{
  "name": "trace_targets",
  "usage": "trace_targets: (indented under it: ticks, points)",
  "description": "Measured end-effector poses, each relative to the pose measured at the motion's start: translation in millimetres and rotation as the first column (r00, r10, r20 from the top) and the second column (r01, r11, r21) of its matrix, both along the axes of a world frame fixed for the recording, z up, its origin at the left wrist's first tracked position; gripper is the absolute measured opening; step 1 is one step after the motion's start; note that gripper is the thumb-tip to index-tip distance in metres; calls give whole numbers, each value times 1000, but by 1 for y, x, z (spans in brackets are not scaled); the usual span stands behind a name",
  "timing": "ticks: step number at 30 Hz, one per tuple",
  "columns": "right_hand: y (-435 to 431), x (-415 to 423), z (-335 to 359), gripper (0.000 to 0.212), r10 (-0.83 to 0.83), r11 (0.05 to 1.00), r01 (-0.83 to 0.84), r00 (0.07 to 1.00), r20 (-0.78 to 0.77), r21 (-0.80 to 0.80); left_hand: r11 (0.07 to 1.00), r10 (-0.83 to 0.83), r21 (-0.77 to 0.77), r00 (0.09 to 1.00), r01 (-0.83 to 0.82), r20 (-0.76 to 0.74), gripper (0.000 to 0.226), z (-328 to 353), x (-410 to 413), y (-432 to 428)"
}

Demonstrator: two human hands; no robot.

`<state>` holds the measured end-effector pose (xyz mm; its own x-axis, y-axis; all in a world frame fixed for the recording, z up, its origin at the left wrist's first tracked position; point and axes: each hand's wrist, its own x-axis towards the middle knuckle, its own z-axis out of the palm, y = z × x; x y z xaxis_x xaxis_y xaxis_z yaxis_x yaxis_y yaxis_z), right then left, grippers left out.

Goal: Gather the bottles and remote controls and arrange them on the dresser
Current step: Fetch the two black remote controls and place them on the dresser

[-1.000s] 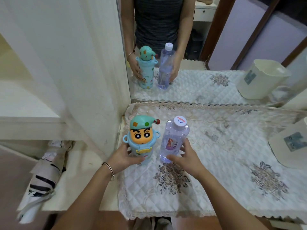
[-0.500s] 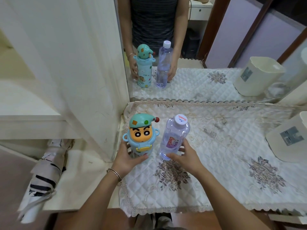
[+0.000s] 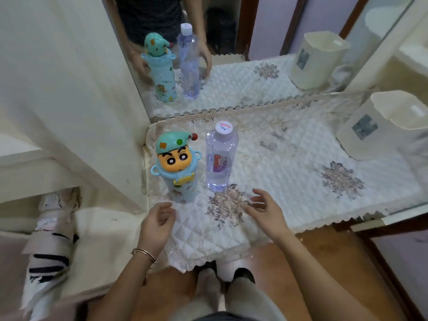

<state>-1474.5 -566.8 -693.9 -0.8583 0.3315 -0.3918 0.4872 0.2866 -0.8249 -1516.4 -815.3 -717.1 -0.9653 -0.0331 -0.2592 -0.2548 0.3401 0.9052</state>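
Two bottles, cartoon-capped blue flask (image 3: 177, 172) and clear plastic water bottle (image 3: 218, 158), stand grouped on quilt-covered dresser (image 3: 289, 181); left hand (image 3: 157, 225), right hand (image 3: 264, 209) grips loose, empty.

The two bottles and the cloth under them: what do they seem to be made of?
The cartoon bottle looks like opaque moulded plastic, smooth, in flat bright colours. The water bottle looks like thin clear plastic: the cloth shows through it. The cloth seems quilted fabric, matte, with stitched diamonds and a lace edge.
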Motion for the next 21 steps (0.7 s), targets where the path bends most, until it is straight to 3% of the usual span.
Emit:
trace_targets:
  ticks: [6,12,17,19,21]
  points:
    - [38,117,-12,39,-271,962,269,963,17,55,926,-378,47,919,375,111,21,-4,51,34]
    - [61,299,-53,35,-435,872,486,826,358,-63,657,-718,-5,628,754,300,14,-27,117,114]
    - [41,477,-81,30,-614,640,762,582,533,-94,536,-657,-124,505,835,560,8,-79,202,152]
    - [25,540,-88,30,-672,514,855,453,586,-71,408,-651,-162,411,898,638,17,-97,236,161]
    - [8,591,-90,32,-713,377,925,326,620,-53,270,-703,-208,340,940,624,15,-95,275,183]
